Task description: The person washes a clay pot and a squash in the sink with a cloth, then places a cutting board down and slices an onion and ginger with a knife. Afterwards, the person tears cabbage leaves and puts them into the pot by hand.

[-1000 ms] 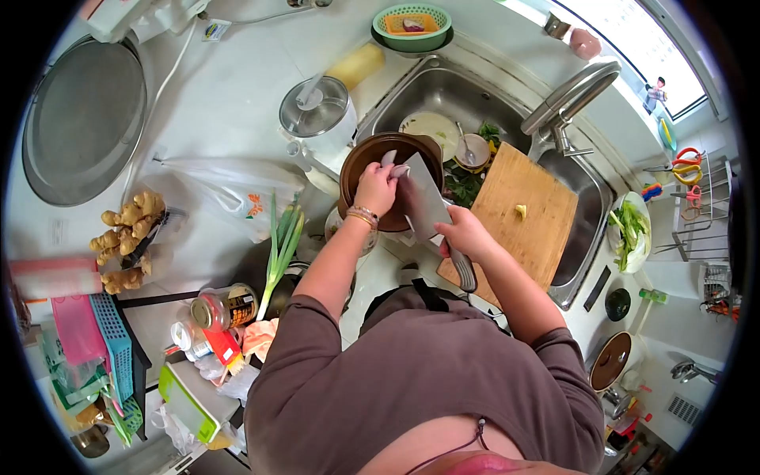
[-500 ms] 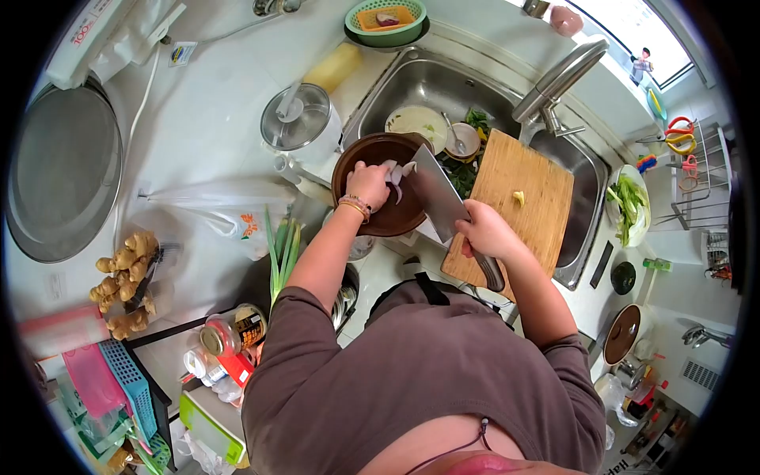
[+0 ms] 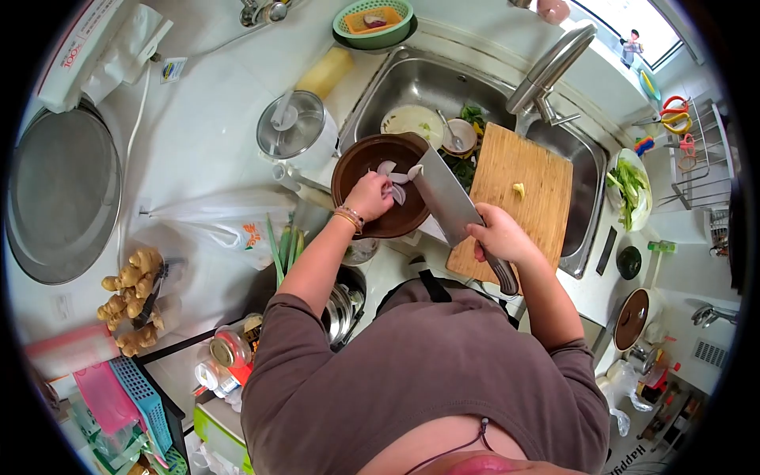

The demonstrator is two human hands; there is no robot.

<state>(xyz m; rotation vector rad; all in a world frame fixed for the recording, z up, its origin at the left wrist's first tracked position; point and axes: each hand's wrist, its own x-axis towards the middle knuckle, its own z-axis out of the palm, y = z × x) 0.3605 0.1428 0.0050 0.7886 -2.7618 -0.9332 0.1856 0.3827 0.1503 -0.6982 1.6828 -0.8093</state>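
Observation:
My right hand grips the handle of a cleaver. The broad blade slants over the rim of a brown bowl, with a small pale onion piece stuck near its tip corner. Inside the bowl, my left hand has its fingers bent together against cut onion pieces; the fingertips are partly hidden. Beside the cleaver, a wooden cutting board lies across the sink edge. A small yellowish piece rests on it.
Behind the bowl, the metal sink holds a pale plate, a small bowl with a spoon, and green leaves. A lidded pot stands left of it. The faucet rises behind the board. Ginger lies at left.
My left hand has moved slightly down within the bowl, and more onion pieces show there. The cleaver has shifted slightly down and right. The camera view has shifted a little.

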